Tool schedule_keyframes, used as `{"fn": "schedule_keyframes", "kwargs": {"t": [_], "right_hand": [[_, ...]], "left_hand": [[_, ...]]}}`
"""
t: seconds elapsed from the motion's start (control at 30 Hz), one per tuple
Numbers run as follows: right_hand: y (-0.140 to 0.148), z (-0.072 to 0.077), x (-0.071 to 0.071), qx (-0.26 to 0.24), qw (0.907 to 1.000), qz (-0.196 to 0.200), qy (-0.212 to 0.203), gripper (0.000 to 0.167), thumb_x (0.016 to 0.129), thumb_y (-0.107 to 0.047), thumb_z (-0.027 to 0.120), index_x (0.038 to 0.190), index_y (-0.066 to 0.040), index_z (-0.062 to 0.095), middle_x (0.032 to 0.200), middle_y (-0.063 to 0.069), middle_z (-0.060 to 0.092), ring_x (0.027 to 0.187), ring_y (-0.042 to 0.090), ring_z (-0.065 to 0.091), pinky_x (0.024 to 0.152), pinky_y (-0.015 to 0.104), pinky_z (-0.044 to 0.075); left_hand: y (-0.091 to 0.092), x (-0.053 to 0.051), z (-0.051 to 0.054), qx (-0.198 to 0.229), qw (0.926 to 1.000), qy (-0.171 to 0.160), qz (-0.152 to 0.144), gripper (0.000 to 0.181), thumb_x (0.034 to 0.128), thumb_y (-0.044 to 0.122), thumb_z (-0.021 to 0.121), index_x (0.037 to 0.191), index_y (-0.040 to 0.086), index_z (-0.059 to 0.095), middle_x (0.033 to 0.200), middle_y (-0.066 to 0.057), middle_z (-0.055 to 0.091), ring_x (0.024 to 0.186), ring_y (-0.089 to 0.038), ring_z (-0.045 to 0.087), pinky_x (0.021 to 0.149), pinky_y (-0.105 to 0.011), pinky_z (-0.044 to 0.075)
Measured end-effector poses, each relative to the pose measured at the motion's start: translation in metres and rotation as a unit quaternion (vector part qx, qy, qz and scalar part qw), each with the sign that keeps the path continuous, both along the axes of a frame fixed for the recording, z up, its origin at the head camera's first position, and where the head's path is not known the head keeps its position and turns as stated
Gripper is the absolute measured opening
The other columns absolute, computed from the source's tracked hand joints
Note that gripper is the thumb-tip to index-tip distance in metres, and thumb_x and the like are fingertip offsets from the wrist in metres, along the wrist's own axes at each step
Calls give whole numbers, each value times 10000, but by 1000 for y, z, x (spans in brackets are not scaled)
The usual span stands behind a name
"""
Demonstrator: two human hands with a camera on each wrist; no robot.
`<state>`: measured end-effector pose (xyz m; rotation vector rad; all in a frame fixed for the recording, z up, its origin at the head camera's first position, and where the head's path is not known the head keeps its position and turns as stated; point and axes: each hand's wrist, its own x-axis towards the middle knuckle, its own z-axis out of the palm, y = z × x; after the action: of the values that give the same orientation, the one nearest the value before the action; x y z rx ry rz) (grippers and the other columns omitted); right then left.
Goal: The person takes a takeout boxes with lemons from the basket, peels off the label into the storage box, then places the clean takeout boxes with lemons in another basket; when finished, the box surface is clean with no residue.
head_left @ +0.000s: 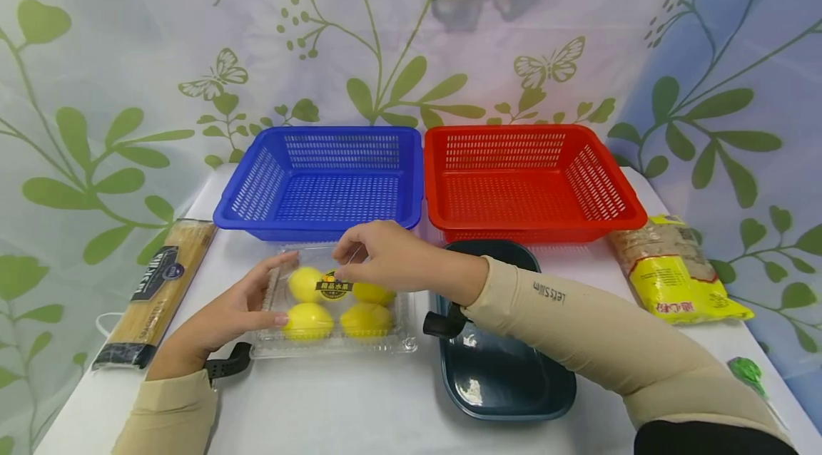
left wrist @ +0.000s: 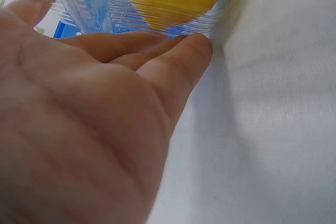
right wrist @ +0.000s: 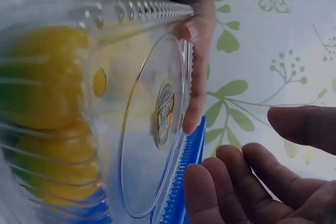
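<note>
As our left hand (head_left: 237, 305) grips the left end of a clear rectangular plastic box (head_left: 359, 347), the head view shows four yellow lemons (head_left: 366, 319) inside, right of that grip; in the left wrist view our hand touches its ridged side; in the right wrist view our right hand (right wrist: 299, 198) is spread, pinching nothing, the transparent lid (right wrist: 142, 156) on, the lemons not yet out

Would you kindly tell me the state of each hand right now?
Left hand: holding the clear container at its side.
Right hand: open and holding nothing, fingers loosely curled above the clear container.
</note>
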<state>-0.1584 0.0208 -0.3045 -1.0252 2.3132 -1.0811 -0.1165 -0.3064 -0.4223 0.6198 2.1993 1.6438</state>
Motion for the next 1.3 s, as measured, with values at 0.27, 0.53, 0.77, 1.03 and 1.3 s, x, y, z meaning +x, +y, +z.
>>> {"fn": "schedule_keyframes", "kwargs": {"t": [0.27,0.53,0.77,1.03,1.3], "right_hand": [[-14,-4,-10,627,9953,-59,730,246,1003,-164,746,1219,-48,733,1097,16,712,1010,128,635,904,218,515],[-23,-8,-19,1238,9879,-75,926,226,992,-173,769,1174,-40,755,1011,-8,685,977,146,603,882,239,508],[-30,-7,-17,1700,9785,110,1166,164,965,-210,810,1061,-80,783,933,-50,690,902,137,593,814,233,513],[-36,-14,-12,2280,9590,65,1681,257,986,-305,783,1158,-115,782,1090,-31,702,1095,178,587,1008,321,451],[-37,-22,-6,2093,9614,58,1784,146,999,-279,767,1068,-151,779,1032,-37,666,1001,168,529,898,279,429]], "left_hand": [[4,-2,5,0,10000,17,-76,902,946,-9,728,1679,192,244,1717,-171,130,1562,-410,9,1120,-129,188],[6,0,4,60,10000,29,-67,908,934,-16,737,1675,141,236,1710,-211,122,1552,-450,2,1101,-100,212],[4,-1,3,104,9999,64,-71,916,936,-32,732,1680,159,234,1712,-208,124,1556,-433,1,1104,-94,205],[3,1,2,-4,10000,60,23,915,937,-12,738,1680,166,236,1714,-199,141,1562,-420,24,1165,-187,145],[1,1,0,61,10000,75,9,916,935,-23,734,1680,170,238,1713,-206,123,1554,-445,0,1093,-86,207]]}}
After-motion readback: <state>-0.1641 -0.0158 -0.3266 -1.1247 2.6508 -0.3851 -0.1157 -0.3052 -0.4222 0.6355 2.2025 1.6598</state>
